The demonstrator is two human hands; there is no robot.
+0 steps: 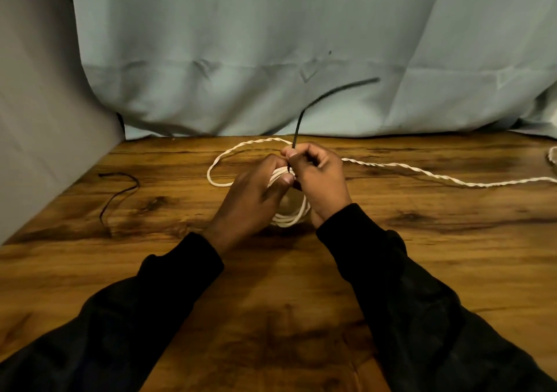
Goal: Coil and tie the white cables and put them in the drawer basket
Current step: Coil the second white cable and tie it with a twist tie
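Note:
A coil of white twisted cable (290,218) is held just above the middle of the wooden table (271,301). My left hand (256,192) grips the coil's upper side, thumb across the strands. My right hand (319,177) pinches a black tie (304,109) that wraps the coil and sticks up and to the right. One loose loop of the same cable (229,153) lies behind my hands. A long white strand (437,174) runs off to the right edge.
A second black tie (120,192) lies curled on the table at the left. Another bit of white cable (552,155) shows at the far right edge. A pale blue cloth (271,60) hangs behind the table, a grey wall (39,120) at the left.

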